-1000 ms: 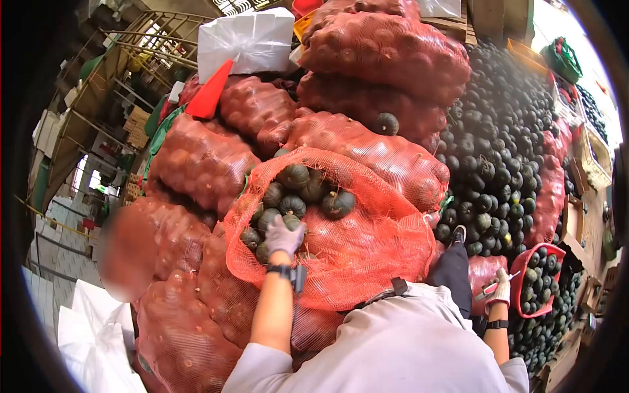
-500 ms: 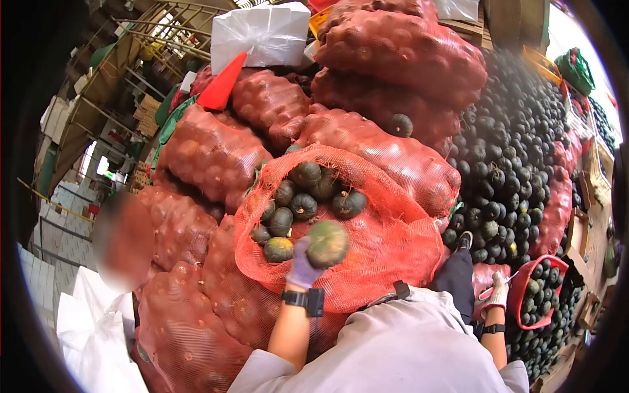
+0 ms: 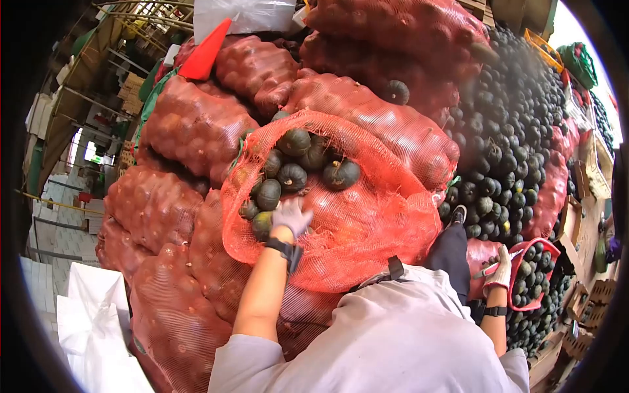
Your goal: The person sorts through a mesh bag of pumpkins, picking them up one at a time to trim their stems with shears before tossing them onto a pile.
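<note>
My left hand (image 3: 293,217), in a thin pale glove, reaches into the mouth of a red mesh sack (image 3: 373,226). Its fingers look stretched out with nothing in them, though slightly blurred. Beside it lies a green pumpkin with a yellowish patch (image 3: 262,226). Several dark green pumpkins (image 3: 291,177) are gathered at the sack's far left side. Low on the right, my right hand (image 3: 500,270), in a white glove, is closed around a thin, light-coloured tool (image 3: 486,270); its exact kind is unclear. A red-rimmed container of small pumpkins (image 3: 534,275) stands beside that hand.
Full red mesh sacks (image 3: 196,131) are stacked at the left and back. A big heap of dark pumpkins (image 3: 504,144) covers the right side. A red cone-shaped object (image 3: 206,52) sits on the sacks, and one loose pumpkin (image 3: 396,92) rests farther back. White sheeting (image 3: 98,327) lies lower left.
The pumpkin that was in my left hand has been let go. My left hand has moved slightly up and left, and the view has shifted. My right hand still holds the thin tool.
</note>
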{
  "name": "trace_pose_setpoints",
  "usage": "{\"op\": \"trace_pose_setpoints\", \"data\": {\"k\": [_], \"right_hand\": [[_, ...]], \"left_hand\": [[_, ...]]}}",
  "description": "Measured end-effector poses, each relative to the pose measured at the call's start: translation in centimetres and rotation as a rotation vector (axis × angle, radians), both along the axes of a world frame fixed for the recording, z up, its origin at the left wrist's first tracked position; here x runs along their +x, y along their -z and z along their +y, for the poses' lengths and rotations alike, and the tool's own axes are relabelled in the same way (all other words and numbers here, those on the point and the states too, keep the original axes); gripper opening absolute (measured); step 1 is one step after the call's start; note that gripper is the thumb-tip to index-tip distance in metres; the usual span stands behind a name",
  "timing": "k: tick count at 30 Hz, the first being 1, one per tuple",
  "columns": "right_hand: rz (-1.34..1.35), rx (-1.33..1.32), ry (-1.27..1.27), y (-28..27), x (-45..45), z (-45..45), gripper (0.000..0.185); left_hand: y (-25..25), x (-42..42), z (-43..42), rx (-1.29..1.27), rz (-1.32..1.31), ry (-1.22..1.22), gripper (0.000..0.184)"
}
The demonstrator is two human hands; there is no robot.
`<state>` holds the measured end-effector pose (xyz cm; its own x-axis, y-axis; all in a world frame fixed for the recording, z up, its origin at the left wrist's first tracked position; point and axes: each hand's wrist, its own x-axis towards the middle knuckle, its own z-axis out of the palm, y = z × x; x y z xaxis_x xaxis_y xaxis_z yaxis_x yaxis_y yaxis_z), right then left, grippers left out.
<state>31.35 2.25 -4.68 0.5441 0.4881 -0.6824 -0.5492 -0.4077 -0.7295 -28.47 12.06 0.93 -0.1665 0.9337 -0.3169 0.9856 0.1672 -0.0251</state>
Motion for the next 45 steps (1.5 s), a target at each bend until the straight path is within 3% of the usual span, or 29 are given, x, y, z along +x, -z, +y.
{"op": "trace_pose_setpoints", "data": {"k": [1, 2, 3, 4, 7, 10, 11, 13, 18, 19, 22, 23, 26, 27, 30, 31, 34, 37, 38, 40, 42, 45], "right_hand": [[0.020, -0.003, 0.011, 0.1, -0.3, 0.1, 0.034], [0.041, -0.002, 0.023, 0.2, -0.6, 0.4, 0.034], [0.063, 0.000, 0.040, 0.2, -1.2, 0.5, 0.034], [0.084, -0.001, 0.058, 0.2, -1.8, 0.6, 0.034], [0.052, 0.003, 0.011, -1.3, -3.0, 1.9, 0.029], [0.086, 0.047, -0.072, 0.7, -1.9, 2.3, 0.027], [0.071, 0.053, -0.089, -1.1, -3.1, 2.9, 0.027], [0.044, 0.024, -0.057, -4.8, -5.7, 3.8, 0.028], [0.122, 0.118, -0.145, -0.1, -3.1, 3.9, 0.026], [0.110, 0.121, -0.138, -0.6, -3.5, 4.0, 0.026], [0.120, 0.114, -0.124, -0.1, -3.6, 3.6, 0.027], [0.127, 0.097, -0.119, -0.3, -4.0, 3.5, 0.027], [0.149, 0.086, -0.106, -0.9, -4.2, 3.3, 0.027], [0.157, 0.084, -0.104, -0.9, -4.2, 3.2, 0.027], [0.121, 0.089, -0.129, -0.3, -3.4, 3.0, 0.025], [0.104, 0.073, -0.138, -0.9, -3.4, 3.0, 0.025], [0.103, 0.098, -0.132, -1.0, -3.5, 3.0, 0.025], [0.156, 0.110, -0.115, -0.1, -3.5, 2.5, 0.024], [0.177, 0.108, -0.107, -0.1, -3.3, 2.4, 0.024], [0.202, 0.151, -0.099, -0.6, -3.5, 2.0, 0.025], [0.106, 0.115, -0.072, -1.7, -3.8, 1.3, 0.026], [0.184, 0.098, -0.017, -1.6, -3.7, 0.5, 0.027]], "left_hand": [[-0.9, 2.2, -2.3, -0.260, 0.170, -0.178, 0.082], [1.2, 2.0, -5.6, -0.134, 0.258, -0.030, 0.106], [-1.2, 4.1, -6.4, -0.208, 0.296, -0.044, 0.117], [-0.6, 4.4, -7.8, -0.141, 0.274, -0.045, 0.123], [-5.2, 7.1, -10.3, -0.138, 0.301, -0.037, 0.119], [-4.8, 4.9, -14.3, 0.096, -0.087, -0.359, 0.120], [-4.4, 4.2, -15.3, 0.208, -0.029, -0.196, 0.119], [-3.8, 3.4, -16.7, 0.161, -0.189, -0.199, 0.118], [-3.9, 0.8, -17.3, 0.010, -0.539, -0.240, 0.114], [-4.1, 1.2, -17.5, -0.151, -0.319, -0.164, 0.103], [-2.3, 2.2, -17.8, -0.076, -0.182, -0.223, 0.088], [-1.3, 3.0, -18.2, 0.079, -0.126, -0.174, 0.075], [0.0, 4.0, -18.0, 0.231, 0.005, -0.169, 0.067], [-0.9, 4.7, -17.4, 0.392, -0.024, -0.153, 0.053], [-3.6, 6.1, -15.2, 0.666, -0.170, -0.090, 0.045], [-5.0, 7.4, -14.0, 0.728, -0.228, -0.060, 0.034], [-3.5, 9.3, -12.1, 0.485, -0.662, -0.072, 0.034], [2.2, 9.8, -10.4, -0.486, -0.187, -0.177, 0.054], [4.4, 9.5, -11.6, -0.649, -0.119, -0.096, 0.073], [1.8, 11.3, -11.9, -0.768, -0.120, -0.156, 0.079], [2.9, 11.5, -12.3, -0.881, -0.179, -0.113, 0.085], [2.9, 11.2, -13.6, -0.816, -0.248, -0.181, 0.098]]}}
